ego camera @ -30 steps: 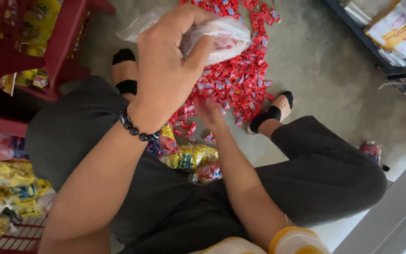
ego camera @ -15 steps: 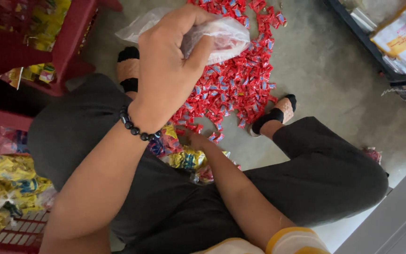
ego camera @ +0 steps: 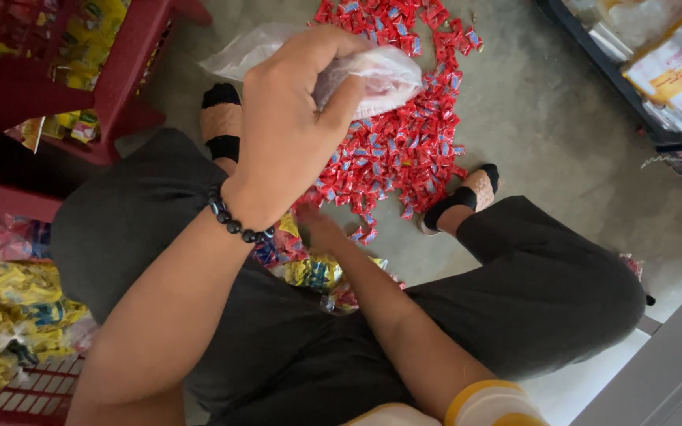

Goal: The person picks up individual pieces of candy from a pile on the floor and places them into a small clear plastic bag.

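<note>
My left hand [ego camera: 294,134], with a black bead bracelet on the wrist, is raised and shut on a clear plastic bag [ego camera: 380,75] that has some red sweets inside. Below it, a heap of small red wrapped sweets [ego camera: 408,150] is spread on the grey floor between my feet. My right hand [ego camera: 319,230] reaches down to the near edge of that heap. Its fingers are mostly hidden behind my left wrist, so its grip does not show.
A red plastic rack [ego camera: 120,87] with yellow packets stands at the left, and more yellow packets [ego camera: 1,308] lie in a red basket below. Mixed snack packets [ego camera: 309,272] lie between my knees. A dark shelf [ego camera: 593,47] with bags is at the upper right.
My right hand has drawn back from the middle of the red heap toward its near edge. My left hand still holds the bag up in about the same place.
</note>
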